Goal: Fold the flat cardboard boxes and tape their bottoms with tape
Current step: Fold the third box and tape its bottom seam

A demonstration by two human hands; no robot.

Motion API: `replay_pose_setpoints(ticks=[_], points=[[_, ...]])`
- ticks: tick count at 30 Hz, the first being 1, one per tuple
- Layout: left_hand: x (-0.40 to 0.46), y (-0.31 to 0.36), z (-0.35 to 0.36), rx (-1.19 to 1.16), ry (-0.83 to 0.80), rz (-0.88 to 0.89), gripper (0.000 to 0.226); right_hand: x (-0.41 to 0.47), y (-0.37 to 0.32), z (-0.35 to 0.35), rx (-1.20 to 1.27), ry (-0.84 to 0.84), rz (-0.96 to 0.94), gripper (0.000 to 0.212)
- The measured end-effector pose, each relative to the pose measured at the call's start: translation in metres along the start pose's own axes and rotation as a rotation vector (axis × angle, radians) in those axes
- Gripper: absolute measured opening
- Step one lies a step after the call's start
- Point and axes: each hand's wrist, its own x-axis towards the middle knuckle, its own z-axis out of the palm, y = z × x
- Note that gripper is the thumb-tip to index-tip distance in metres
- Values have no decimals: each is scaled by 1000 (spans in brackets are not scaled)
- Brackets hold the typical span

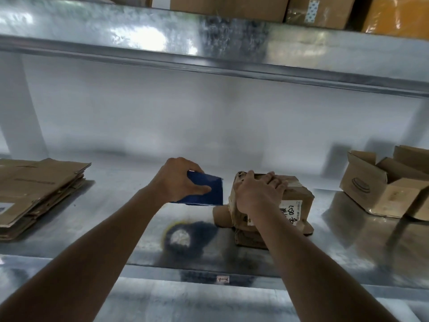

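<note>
Here, at a metal shelf (116, 182), a person tapes the upturned bottom of a small cardboard box (278, 201). Done well, the strip should be smoothed flat along the seam with firm, even pressure. The right hand (257, 194) presses the box top, fingers spread and nearly straight. The left hand (178, 180) grips a blue tape dispenser (206, 189), thumb across its face. Flat cardboard boxes (39, 191) wait stacked at left; a folded box (390, 182) stands open at right.

My left hand (180, 180) covers the near corner of the blue tool (204, 189), so I cannot tell what it is. The flat cardboard stack (39, 194) and open box (385, 182) are cut by the frame's edges. The label (291, 211) is unreadable.
</note>
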Motion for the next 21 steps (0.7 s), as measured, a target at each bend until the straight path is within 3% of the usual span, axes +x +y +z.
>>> replay_pose_setpoints(ticks=[6,9,11,14,16,21], points=[[-6,2,-1,-114,67,-6,29,-2,1,2,23,48,18,70],[-9,6,6,-111,86,-24,28,-4,3,6,68,187,-37,70],[-12,8,11,-110,80,-36,28,-8,7,11,73,335,-134,63],[-19,7,18,-119,106,-53,29,-15,12,14,169,506,-212,33],[-23,6,23,-125,122,-57,31,-17,12,16,184,504,-199,29],[-28,1,28,-122,96,-77,38,-11,10,21,102,396,-181,47]])
